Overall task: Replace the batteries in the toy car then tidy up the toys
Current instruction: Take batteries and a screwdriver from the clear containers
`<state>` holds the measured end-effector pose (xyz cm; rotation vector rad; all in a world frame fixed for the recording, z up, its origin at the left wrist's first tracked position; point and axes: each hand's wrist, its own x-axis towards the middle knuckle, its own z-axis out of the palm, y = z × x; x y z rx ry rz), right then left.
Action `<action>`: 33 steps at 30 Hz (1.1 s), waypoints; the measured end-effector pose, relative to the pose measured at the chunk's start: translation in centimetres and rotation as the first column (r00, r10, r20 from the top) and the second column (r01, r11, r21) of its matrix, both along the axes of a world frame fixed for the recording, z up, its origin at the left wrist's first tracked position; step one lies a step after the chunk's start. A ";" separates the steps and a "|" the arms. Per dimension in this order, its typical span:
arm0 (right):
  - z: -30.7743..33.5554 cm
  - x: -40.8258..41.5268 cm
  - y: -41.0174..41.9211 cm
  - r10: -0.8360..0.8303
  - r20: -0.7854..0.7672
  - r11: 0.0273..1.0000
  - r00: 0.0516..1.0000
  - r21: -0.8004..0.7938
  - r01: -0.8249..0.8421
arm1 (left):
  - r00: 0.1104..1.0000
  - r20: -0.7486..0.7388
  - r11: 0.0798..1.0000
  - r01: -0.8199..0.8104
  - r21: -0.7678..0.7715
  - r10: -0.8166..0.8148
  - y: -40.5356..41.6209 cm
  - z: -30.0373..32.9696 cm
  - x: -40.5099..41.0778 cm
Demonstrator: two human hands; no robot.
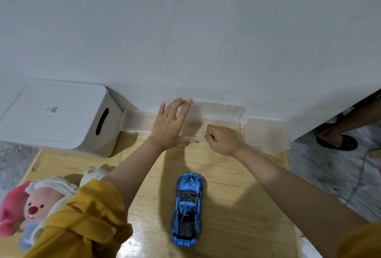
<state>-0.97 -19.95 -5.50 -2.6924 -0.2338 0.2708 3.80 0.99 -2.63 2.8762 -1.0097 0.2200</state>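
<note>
A blue toy car stands on the wooden tabletop, nose pointing away from me. Against the wall lies a clear plastic case with its lid raised. My left hand spans the case, fingertips on the lid's top edge and thumb on the front rim. My right hand hovers over the case's right half, fingers pinched on a small pinkish object too tiny to identify. A pink plush toy lies at the near left, partly behind my yellow sleeve.
A white lidded storage bin stands at the back left. A second clear box sits at the back right corner. Someone's foot in a black shoe is on the floor to the right, beside a cable.
</note>
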 end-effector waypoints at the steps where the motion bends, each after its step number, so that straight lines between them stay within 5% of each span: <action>1: -0.1 -0.1 0.0 -0.017 0.032 1.000 0.999 0.015 0.016 | 1.000 -0.001 1.000 -0.006 -0.002 0.006 0.0 0.0 0.0; 10: -0.1 -1.9 -0.1 -0.204 0.432 0.940 0.879 0.338 0.052 | 0.999 0.000 0.999 -0.049 0.018 0.049 -0.5 0.4 -0.6; 18: -3.9 -7.0 -0.8 0.024 0.594 1.000 0.804 -0.016 -0.018 | 0.998 0.001 0.997 -0.058 0.060 0.058 -0.6 0.5 -0.8; 21: -4.6 -8.2 -0.7 0.023 0.545 0.987 0.838 -0.145 0.068 | 0.998 -0.008 0.996 -0.059 0.072 0.060 -0.6 0.5 -0.7; 33: -3.3 -9.2 0.2 -0.127 0.330 0.975 0.936 -0.131 0.178 | 0.999 -0.028 0.999 -0.025 0.031 0.026 -0.2 0.4 -0.7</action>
